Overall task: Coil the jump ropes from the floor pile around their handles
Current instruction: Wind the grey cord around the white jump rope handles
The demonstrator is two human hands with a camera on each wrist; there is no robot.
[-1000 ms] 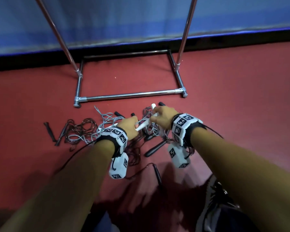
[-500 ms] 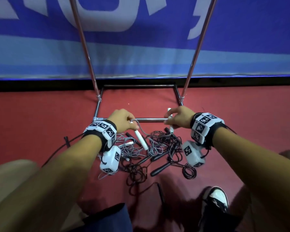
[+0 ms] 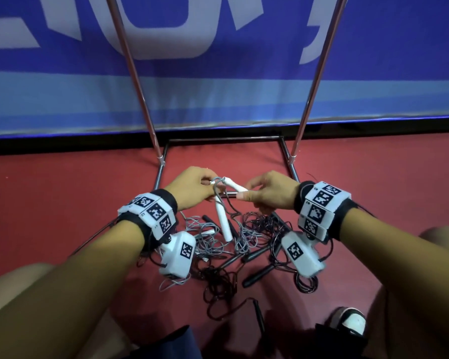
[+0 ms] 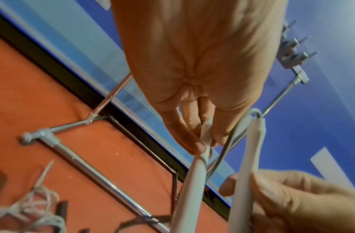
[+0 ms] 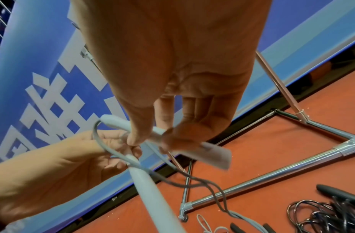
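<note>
Two white handles [image 3: 224,224] of one grey-corded jump rope are held up above the floor pile [image 3: 244,242]: the left hand [image 3: 192,187] pinches the tip of the hanging handle, the right hand [image 3: 267,194] pinches the other handle [image 3: 235,186]. Behind stands a chrome rack [image 3: 288,161] on red floor [image 3: 62,190].

The right hand [image 3: 267,194] hides the middle of its white handle [image 3: 235,187].
</note>
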